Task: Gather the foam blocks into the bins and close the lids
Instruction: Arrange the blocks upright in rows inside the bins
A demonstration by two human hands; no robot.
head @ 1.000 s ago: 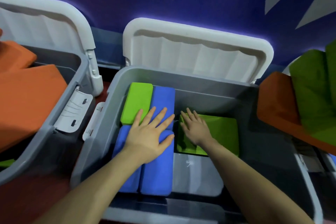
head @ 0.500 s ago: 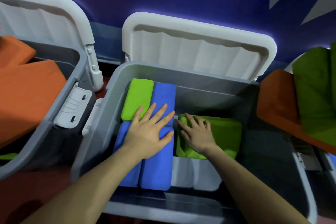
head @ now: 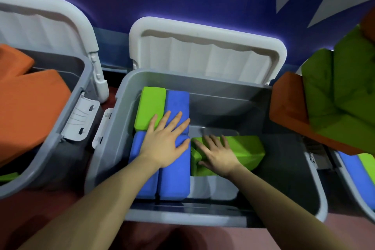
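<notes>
Packing step: green block [head: 241,150] low in the middle bin [head: 284,168], your right hand [head: 219,154] flat on it, fingers released; left hand [head: 166,140] spread over blue blocks [head: 174,178]. Next, seat it flush; lid [head: 207,50] open

Head-worn view, steeply down, close over open bin [head: 203,81]

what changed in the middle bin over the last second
The right hand, flat on the loose green block, has slid it a little toward the bin's right side and spread wider over it. Nothing was gripped or let go. The left hand stays flat on the blue blocks; the lid stays open.
</notes>
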